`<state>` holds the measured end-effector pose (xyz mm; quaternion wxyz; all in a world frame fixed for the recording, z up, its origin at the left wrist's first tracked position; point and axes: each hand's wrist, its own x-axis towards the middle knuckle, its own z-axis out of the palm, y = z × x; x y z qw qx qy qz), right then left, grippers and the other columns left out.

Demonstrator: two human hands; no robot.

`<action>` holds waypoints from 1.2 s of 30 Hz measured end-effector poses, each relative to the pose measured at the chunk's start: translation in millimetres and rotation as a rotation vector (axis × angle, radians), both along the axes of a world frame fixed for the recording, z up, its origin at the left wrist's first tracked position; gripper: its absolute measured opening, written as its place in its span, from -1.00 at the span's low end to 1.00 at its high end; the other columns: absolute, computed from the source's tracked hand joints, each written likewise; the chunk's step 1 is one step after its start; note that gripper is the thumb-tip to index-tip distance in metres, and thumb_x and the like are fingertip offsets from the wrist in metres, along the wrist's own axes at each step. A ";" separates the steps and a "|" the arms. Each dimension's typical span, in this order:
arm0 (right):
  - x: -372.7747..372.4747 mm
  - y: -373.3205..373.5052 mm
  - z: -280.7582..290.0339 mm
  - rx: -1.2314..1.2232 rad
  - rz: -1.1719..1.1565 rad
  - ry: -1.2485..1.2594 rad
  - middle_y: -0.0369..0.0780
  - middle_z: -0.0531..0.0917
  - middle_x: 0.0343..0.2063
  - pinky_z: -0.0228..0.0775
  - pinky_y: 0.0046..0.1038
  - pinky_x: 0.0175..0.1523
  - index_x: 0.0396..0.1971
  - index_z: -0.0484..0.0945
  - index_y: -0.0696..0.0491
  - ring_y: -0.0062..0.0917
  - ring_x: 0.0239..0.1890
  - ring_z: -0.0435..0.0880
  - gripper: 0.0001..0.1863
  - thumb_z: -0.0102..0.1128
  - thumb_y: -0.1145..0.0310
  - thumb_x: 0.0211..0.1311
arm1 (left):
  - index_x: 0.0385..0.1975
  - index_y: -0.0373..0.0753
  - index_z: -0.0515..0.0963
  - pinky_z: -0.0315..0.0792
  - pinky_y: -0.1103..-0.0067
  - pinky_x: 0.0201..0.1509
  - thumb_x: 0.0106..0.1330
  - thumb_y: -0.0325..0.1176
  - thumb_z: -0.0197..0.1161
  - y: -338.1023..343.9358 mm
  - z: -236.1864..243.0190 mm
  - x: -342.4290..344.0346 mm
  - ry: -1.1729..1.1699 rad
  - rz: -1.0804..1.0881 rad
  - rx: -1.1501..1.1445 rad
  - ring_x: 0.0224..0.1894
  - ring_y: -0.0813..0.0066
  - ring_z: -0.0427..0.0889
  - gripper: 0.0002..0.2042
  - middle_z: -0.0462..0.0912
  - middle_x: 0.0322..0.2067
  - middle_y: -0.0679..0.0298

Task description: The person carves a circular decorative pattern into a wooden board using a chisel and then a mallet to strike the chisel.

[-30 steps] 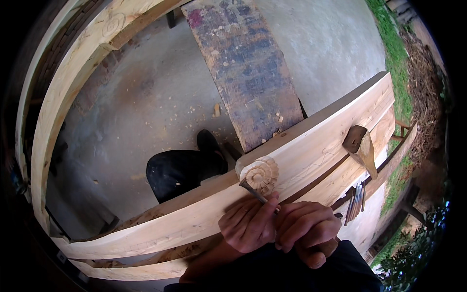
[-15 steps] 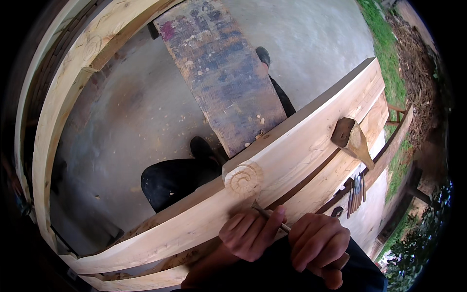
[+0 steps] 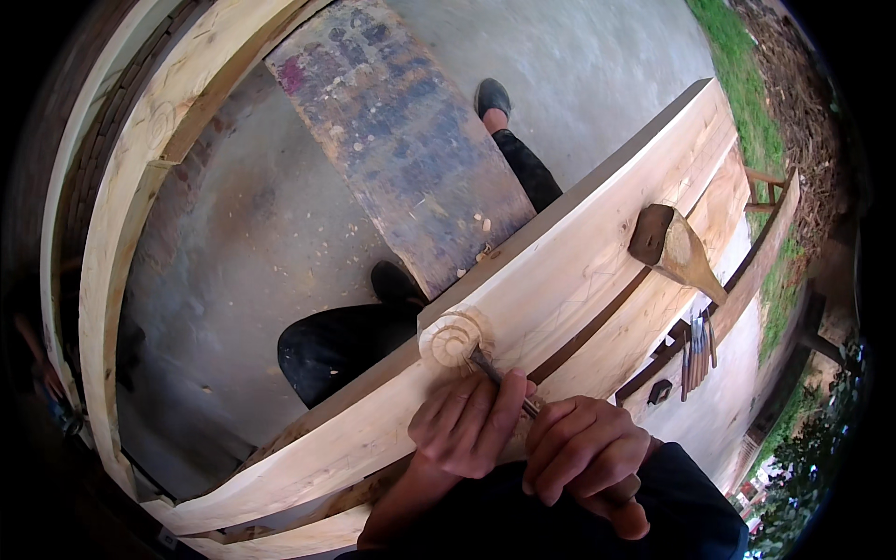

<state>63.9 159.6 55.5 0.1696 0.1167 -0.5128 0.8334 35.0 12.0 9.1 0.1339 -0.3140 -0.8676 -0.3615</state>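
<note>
My left hand (image 3: 467, 425) is closed around the metal shaft of a chisel (image 3: 485, 366), whose tip touches the lower right part of a round carved scroll (image 3: 448, 338) on a pale timber beam (image 3: 597, 247). My right hand (image 3: 583, 453) grips the chisel's handle just behind, to the right. A wooden mallet (image 3: 674, 247) with a dark head lies on the beam up and to the right. Several slim carving tools (image 3: 698, 359) rest beside the lower timber at the right.
A stained plank (image 3: 392, 140) crosses the concrete floor (image 3: 233, 233), which has scattered chips, between two dark-trousered legs (image 3: 331, 350). A curved-looking timber frame (image 3: 131, 187) runs along the left. Grass (image 3: 747, 93), brown mulch and foliage border the right.
The chisel tip left the scroll for a spot just below it, then returned to its lower right. The view has shifted, and a second foot has appeared beyond the plank.
</note>
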 end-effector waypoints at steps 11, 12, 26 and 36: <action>-1.8 3.9 1.0 0.091 0.021 -0.015 -0.18 0.77 -0.55 0.53 -0.38 -0.40 -0.64 0.45 0.01 -0.35 -0.60 0.74 -0.29 0.17 -0.28 0.57 | -0.05 -0.29 0.80 0.71 0.51 -0.22 0.49 -0.29 0.50 2.8 -4.5 1.4 -0.011 0.008 -0.027 -0.36 0.37 0.80 -0.79 0.75 -0.45 0.22; -1.9 4.0 0.6 0.107 0.029 0.004 -0.17 0.77 -0.54 0.53 -0.37 -0.39 -0.63 0.46 0.01 -0.34 -0.58 0.75 -0.30 0.19 -0.27 0.56 | -0.05 -0.29 0.80 0.71 0.50 -0.22 0.49 -0.29 0.50 3.0 -4.9 1.2 -0.006 0.008 -0.026 -0.36 0.36 0.81 -0.79 0.76 -0.45 0.21; -5.5 6.6 -8.3 0.135 0.075 0.077 -0.10 0.78 -0.49 0.57 -0.31 -0.34 -0.64 0.47 0.07 -0.26 -0.54 0.77 -0.35 0.32 -0.14 0.51 | -0.01 -0.35 0.76 0.67 0.45 -0.29 0.49 -0.36 0.45 3.9 -0.1 -0.5 -0.053 0.024 -0.044 -0.39 0.27 0.80 -0.78 0.79 -0.38 0.15; -10.2 6.7 -8.9 0.148 0.109 0.074 -0.11 0.78 -0.51 0.58 -0.31 -0.34 -0.66 0.46 0.06 -0.27 -0.55 0.76 -0.34 0.32 -0.15 0.51 | 0.01 -0.37 0.74 0.64 0.46 -0.32 0.51 -0.35 0.45 2.2 -0.3 -0.2 -0.075 0.051 -0.038 -0.40 0.29 0.81 -0.77 0.82 -0.35 0.16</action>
